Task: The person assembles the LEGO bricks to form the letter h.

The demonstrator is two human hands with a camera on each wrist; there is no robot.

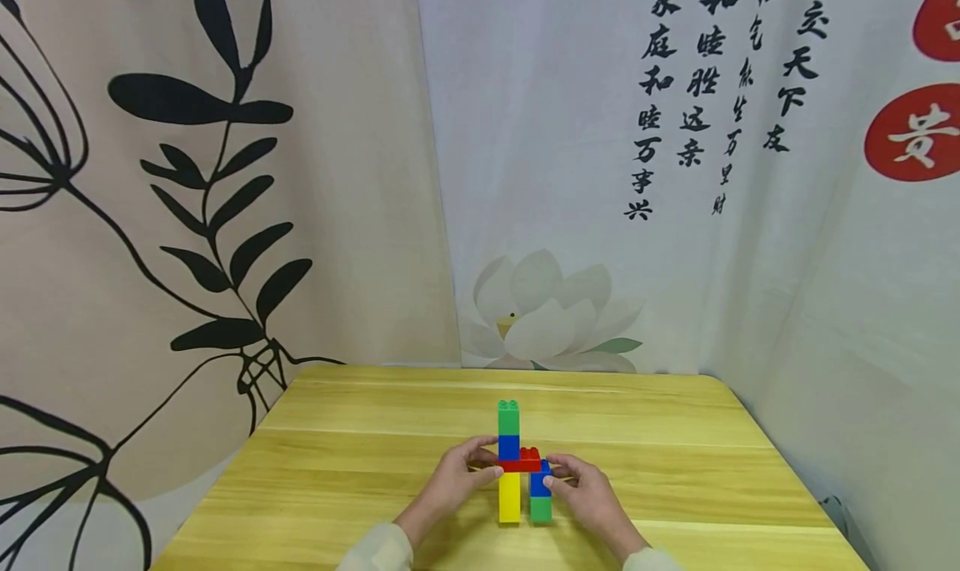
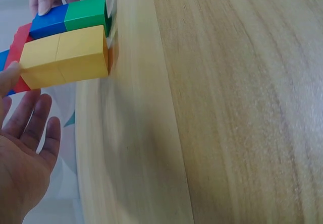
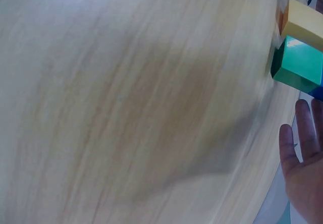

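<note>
A brick build stands on the table, with a red brick lying across the top of a yellow column. Above the red brick's left end rise a blue brick and a green brick. Under its right end is a second column, a blue brick over a green one. My left hand pinches the build at the red brick, thumb in front and fingers behind. From the other side, my right hand holds the right-hand blue brick between thumb and fingers.
The wooden table extends around the build on every side. Behind it hangs a pale cloth printed with dark plants, a lotus and writing. A dark cable shows beyond the table's right edge.
</note>
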